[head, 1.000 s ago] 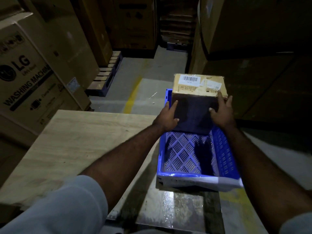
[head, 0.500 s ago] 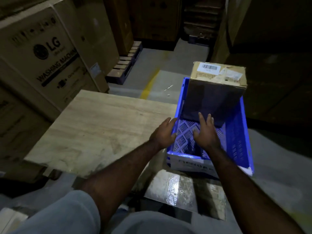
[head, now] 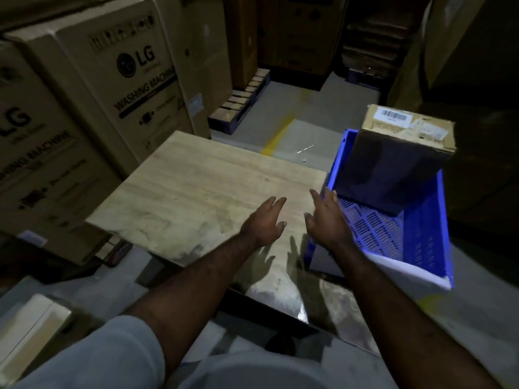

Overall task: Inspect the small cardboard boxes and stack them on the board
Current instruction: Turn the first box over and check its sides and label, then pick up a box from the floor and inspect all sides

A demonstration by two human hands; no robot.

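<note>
Fingers (head: 278, 203) of left hand (head: 264, 224) and right hand (head: 327, 220) straight, spread, holding nothing, over board (head: 196, 178) corner. Small box (head: 393, 169) leans tilted inside blue crate (head: 421, 248), beside board. No box stacked yet; job looks barely begun.

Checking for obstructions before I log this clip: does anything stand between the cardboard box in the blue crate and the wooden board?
Only the blue crate: its left wall runs between the cardboard box at its far end and the board. No object lies on the board's visible surface.
</note>
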